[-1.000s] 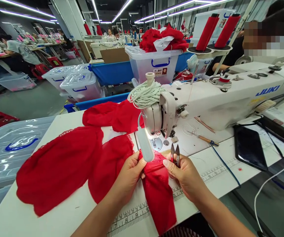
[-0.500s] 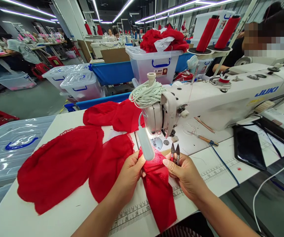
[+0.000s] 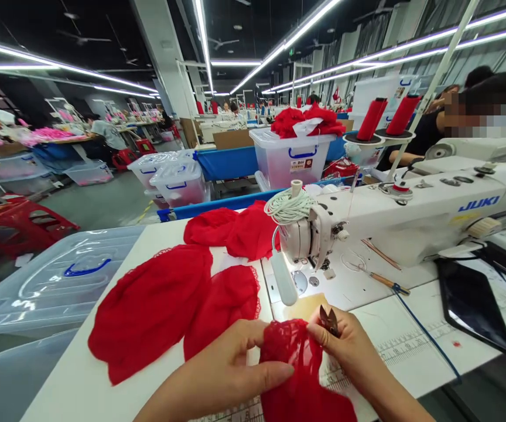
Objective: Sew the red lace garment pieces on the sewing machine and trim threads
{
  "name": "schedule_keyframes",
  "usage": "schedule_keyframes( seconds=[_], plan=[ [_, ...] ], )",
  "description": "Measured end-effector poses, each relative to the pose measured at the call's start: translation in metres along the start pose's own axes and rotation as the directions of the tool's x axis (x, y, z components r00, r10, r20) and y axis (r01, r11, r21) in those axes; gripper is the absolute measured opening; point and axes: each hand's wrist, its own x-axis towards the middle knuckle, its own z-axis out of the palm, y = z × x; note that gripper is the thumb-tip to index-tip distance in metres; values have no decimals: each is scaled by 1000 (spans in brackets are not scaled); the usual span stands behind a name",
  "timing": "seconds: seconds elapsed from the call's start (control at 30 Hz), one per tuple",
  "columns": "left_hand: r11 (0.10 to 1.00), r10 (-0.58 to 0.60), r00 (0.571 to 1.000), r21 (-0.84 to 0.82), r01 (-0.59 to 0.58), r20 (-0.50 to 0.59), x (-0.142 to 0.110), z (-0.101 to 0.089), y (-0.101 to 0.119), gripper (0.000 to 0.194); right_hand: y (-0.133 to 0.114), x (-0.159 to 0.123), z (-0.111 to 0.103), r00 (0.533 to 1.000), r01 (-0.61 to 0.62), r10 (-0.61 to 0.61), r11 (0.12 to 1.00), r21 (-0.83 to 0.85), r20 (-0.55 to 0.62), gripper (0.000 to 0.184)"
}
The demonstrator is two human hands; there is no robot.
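Observation:
Both my hands grip one bunched piece of red lace fabric (image 3: 294, 363) at the near edge of the white table (image 3: 103, 387). My left hand (image 3: 235, 366) pinches its left side between thumb and fingers. My right hand (image 3: 349, 349) holds its upper right edge and also keeps small thread snips (image 3: 328, 321) in the palm, blades pointing up and left. Just beyond stands the white JUKI sewing machine (image 3: 411, 220), its lamp (image 3: 283, 278) lit above the needle plate.
Loose red fabric pieces (image 3: 151, 308) lie to the left and behind. Clear lidded bins (image 3: 60, 281) stand at left. A dark tablet (image 3: 470, 302) lies at right. Tools (image 3: 387, 282) rest under the machine arm. A person sits behind the machine; other workers are far off.
The view tilted up, so my hands sit lower in frame. Both hands pulled the red lace piece nearer and bunched it. The snips tilted from upright toward the fabric.

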Motion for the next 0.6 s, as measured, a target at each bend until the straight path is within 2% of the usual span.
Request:
schedule_keyframes(
  seconds=[0.07, 0.13, 0.2, 0.27, 0.33, 0.4, 0.5, 0.6],
  plan=[
    [999, -16, 995, 42, 20, -102, -13, -4, 7, 20, 0, -1, 1, 999, 43, -42, 999, -32, 15, 45],
    [990, -102, 968, 68, 121, -230, -22, -15, 9, 27, -2, -3, 3, 995, 76, -80, 995, -68, -53, 44],
    [975, -161, 908, 79, 206, -386, -24, -34, 11, 29, -3, -4, 5, 984, 80, -97, 990, -115, -148, 44],
    [973, -179, 840, 32, 227, -512, -21, -57, 20, 25, -3, -5, 7, 972, 69, -100, 987, -148, -214, 45],
    [976, -215, 816, -81, 204, -536, -13, -78, 36, 28, -2, -4, 8, 965, 65, -104, 984, -166, -242, 45],
    [966, -238, 845, -209, 153, -479, -1, -94, 56, 33, -1, -3, 9, 954, 77, -124, 981, -176, -271, 45],
    [963, -103, 900, -268, -15, -424, 25, -116, 83, 29, -1, -1, 10, 932, 78, -138, 979, -189, -334, 45],
    [972, 55, 880, -176, -155, -473, 62, -141, 93, 19, -1, 2, 11, 912, 76, -151, 976, -204, -382, 46]
  ],
)
